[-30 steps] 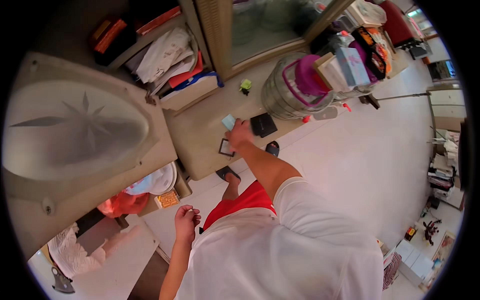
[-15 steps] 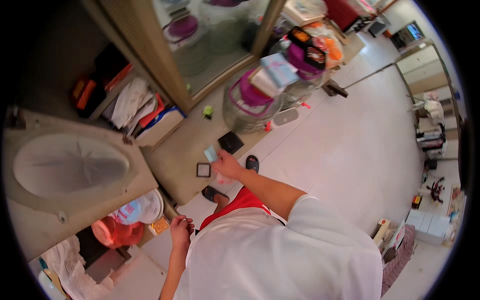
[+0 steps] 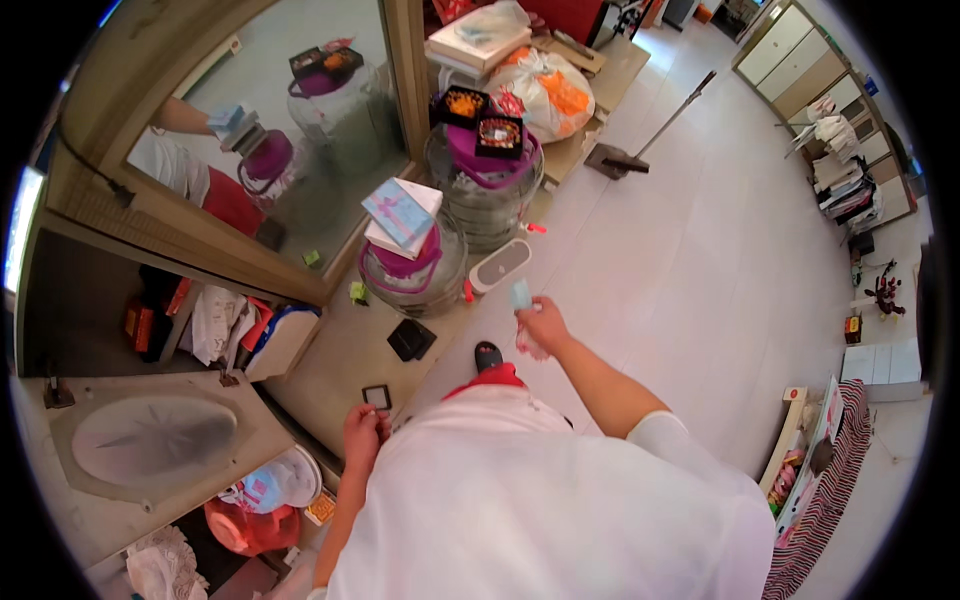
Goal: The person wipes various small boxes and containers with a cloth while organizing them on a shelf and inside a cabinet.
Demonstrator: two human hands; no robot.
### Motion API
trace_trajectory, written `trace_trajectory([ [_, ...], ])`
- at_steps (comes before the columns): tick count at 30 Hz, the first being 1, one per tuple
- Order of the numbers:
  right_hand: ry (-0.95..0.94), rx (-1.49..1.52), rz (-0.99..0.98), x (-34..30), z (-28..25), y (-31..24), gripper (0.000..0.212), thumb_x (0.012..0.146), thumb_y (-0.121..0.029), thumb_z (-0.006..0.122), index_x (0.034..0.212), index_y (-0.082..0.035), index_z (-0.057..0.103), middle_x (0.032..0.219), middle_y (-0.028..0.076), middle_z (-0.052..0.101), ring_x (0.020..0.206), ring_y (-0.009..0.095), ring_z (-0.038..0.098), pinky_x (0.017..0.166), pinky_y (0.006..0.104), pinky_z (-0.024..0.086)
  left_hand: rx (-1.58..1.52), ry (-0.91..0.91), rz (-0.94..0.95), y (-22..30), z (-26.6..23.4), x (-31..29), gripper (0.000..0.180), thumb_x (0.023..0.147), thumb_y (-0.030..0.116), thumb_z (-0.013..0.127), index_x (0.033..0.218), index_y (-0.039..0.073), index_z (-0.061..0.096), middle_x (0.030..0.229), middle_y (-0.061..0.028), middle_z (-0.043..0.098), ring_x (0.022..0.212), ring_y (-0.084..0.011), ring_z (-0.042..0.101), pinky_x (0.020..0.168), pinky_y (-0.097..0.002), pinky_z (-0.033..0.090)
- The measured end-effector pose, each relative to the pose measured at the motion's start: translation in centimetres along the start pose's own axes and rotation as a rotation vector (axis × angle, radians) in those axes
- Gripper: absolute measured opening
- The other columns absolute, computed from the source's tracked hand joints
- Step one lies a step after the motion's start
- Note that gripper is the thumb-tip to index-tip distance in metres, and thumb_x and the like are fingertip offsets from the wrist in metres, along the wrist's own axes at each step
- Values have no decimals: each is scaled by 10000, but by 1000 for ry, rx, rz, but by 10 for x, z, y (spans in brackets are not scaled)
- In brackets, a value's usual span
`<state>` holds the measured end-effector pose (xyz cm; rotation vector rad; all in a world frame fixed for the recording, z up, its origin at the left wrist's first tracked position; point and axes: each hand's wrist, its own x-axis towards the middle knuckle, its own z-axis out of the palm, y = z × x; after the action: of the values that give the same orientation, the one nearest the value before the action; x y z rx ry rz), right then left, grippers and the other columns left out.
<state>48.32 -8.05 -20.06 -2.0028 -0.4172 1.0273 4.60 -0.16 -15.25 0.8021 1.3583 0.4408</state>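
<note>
My right hand is closed around a small light blue packet, held out over the floor to the right of the low ledge. Something pinkish and see-through hangs from the same hand. Lower left, my left hand has its fingers curled together near the ledge; whatever may be in them is too small to make out. Just beyond it lies a small black-framed square box part with a pale middle. A flat black box lies farther along the ledge.
Two large glass jars with purple lids stand on the ledge, boxes stacked on top. Beside them is a grey-and-white oval object. At left a cabinet door hangs open. A long-handled dustpan stands on the pale tiled floor.
The view has shifted, showing more of the jars and mirror. My right hand, with the blue packet, has moved from over the ledge out over the floor. My left hand is nearer the framed square.
</note>
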Motion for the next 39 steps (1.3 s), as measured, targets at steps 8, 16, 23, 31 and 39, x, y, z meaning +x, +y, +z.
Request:
trace_trajectory([
  [8, 116, -150, -18, 91, -9, 20, 597, 804, -260, 750, 1272, 19, 507, 894, 150, 724, 768, 257, 717, 727, 371, 571, -13, 20, 29, -1, 32, 33, 178, 941, 27, 517, 1114, 12, 560, 943, -129, 701, 731, -174, 650, 685, -298, 552],
  [16, -30, -393, -57, 122, 19, -19, 653, 791, -313, 745, 1324, -14, 516, 1094, 220, 712, 1067, 382, 681, 925, 465, 541, 26, 176, 4, 22, 53, 6, 187, 927, 17, 531, 1108, -4, 573, 928, -138, 709, 743, -174, 655, 696, -293, 553],
  [23, -9, -399, -139, 114, 12, -9, 656, 780, -327, 752, 1311, -21, 518, 987, 194, 734, 936, 346, 727, 850, 430, 565, 90, 233, 18, -11, 37, 8, 206, 914, 26, 538, 1109, -24, 580, 948, -155, 719, 774, -190, 669, 712, -302, 551],
  [31, 253, -225, 219, 155, -68, 48, 641, 818, -330, 718, 1297, 30, 490, 1012, 230, 715, 918, 350, 725, 822, 432, 573, 218, 271, -14, 1, 50, 4, 260, 901, 34, 546, 1151, -36, 560, 942, -166, 717, 787, -206, 677, 714, -311, 557],
  [39, 371, 109, 144, 263, -125, -11, 565, 842, -303, 699, 1281, 2, 518, 1037, 232, 705, 905, 357, 721, 779, 458, 586, 157, 279, -91, 8, 63, 6, 295, 892, -8, 530, 1186, -24, 525, 960, -192, 700, 737, -248, 680, 684, -344, 581],
])
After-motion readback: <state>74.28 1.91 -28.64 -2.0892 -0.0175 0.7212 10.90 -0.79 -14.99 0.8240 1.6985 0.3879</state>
